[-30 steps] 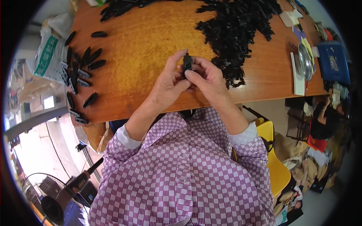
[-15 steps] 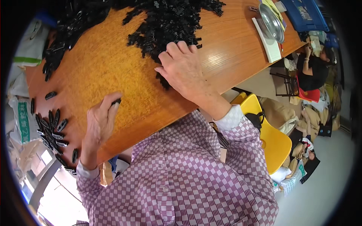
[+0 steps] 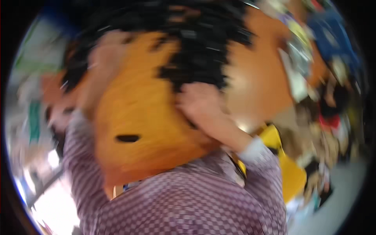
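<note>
Motion blur throughout. Your left hand (image 3: pixel 107 55) is smeared; can't tell whether its fingers grip anything. Your right hand (image 3: pixel 201 102) covers whatever lies under its curled fingers. Single parts in the black pile (image 3: pixel 203 55) beyond it run together, far side lost in the dark rim. Lone black piece (image 3: pixel 128 138), nearer you than both hands: no detail. Your left sleeve (image 3: pixel 84 156) hides some worktop (image 3: pixel 137 105).

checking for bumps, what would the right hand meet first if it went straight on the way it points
Most likely the pile of small black pieces: it lies on the table just ahead of the right hand. Blur hides whether they already touch.
</note>
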Available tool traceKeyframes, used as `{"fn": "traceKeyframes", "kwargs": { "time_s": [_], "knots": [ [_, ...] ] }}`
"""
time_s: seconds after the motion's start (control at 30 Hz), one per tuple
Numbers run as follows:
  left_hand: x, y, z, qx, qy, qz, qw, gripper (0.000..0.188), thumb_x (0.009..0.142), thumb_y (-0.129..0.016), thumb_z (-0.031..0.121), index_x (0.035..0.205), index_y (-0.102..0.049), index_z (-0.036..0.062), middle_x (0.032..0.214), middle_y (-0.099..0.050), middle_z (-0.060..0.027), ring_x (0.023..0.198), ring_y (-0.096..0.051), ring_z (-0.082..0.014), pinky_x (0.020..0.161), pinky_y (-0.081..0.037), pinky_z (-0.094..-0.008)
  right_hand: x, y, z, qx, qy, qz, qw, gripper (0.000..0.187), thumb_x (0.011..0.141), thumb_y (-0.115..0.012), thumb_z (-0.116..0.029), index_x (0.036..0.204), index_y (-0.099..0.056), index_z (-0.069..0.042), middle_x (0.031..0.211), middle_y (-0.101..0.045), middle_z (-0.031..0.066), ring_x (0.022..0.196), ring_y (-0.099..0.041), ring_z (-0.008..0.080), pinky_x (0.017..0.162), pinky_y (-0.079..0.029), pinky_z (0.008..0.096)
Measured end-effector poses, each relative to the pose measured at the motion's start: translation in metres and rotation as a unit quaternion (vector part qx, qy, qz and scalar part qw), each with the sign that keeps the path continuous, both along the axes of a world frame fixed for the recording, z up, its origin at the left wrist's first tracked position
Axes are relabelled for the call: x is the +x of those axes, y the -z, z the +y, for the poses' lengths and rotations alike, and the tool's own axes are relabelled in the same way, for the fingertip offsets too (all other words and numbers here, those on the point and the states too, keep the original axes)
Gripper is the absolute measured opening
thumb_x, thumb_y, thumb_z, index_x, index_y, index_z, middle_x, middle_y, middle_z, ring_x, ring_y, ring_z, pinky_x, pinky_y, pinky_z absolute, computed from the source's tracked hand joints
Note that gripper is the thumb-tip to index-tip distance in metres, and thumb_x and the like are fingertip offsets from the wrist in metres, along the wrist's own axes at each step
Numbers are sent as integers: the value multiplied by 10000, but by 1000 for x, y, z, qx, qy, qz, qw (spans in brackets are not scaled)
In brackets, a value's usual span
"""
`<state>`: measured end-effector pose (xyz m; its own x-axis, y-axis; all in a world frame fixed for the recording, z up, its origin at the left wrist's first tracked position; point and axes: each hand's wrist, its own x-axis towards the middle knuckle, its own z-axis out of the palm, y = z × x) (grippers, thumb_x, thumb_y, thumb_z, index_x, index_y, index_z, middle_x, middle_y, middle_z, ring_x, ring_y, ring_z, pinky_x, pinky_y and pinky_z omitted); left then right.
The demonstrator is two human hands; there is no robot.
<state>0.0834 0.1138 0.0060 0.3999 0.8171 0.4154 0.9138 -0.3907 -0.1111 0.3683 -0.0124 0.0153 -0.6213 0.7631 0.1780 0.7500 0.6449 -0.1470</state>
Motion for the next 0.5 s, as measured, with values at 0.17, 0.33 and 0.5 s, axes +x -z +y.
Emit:
{"fn": "traceKeyframes", "kwargs": {
  "time_s": [0.17, 0.33, 0.5],
  "knots": [
    [-33, -16, 35, -65, -14, 107, 992, 255, 920, -523, 151, 1158, -547, 62, 1173, -550, -114, 1088, -529, -282, 901, -435, -364, -7, -8, 0, 74, 1, 50, 996, 83, 696, -599, -139, 675, -615, -60, 688, -538, 39, 707, -534, 192, 626, -393, 318],
    [-33, 6, 51, 6, -7, 170, 985, 256, 917, -523, 145, 1155, -530, 51, 1214, -518, -124, 1079, -521, -321, 874, -454, -384, 4, -1, 9, 68, 1, -11, 998, 82, 715, -603, -128, 700, -630, -52, 682, -547, 35, 705, -538, 188, 629, -400, 316],
    [-60, 2, 24, -41, -78, 161, 983, 330, 886, -559, 197, 1175, -515, 45, 1265, -504, -164, 1130, -500, -352, 891, -446, -436, -7, 1, 13, 12, 19, 240, 971, 90, 759, -579, -112, 793, -606, -33, 745, -593, 131, 699, -609, 294, 616, -485, 398]
  ]
}}
